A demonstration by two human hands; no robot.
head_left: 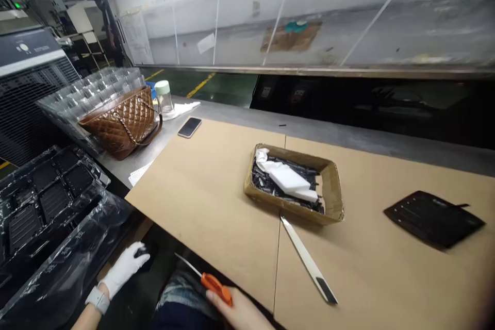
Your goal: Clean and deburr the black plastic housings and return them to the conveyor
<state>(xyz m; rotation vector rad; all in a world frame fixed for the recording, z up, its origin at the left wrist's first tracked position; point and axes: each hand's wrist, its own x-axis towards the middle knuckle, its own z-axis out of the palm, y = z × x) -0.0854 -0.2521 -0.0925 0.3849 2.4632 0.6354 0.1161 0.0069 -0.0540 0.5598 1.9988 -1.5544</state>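
Note:
My right hand, bare, grips an orange-handled utility knife below the table's front edge. Its thin blade points up and to the left. My left hand wears a white glove and a pale wristband; it reaches out beside the plastic-wrapped black trays, finger and thumb apart. Between them shows a dark patch, too unclear to call a part. On the brown cardboard sheet lies a long off-white strip with a black end. Behind it stands a cardboard box of small black pieces, with a white block on top.
A flat black panel lies at the right on the cardboard. Farther back left are a phone, a brown quilted bag, a jar and clear plastic trays. Black trays stand at the left.

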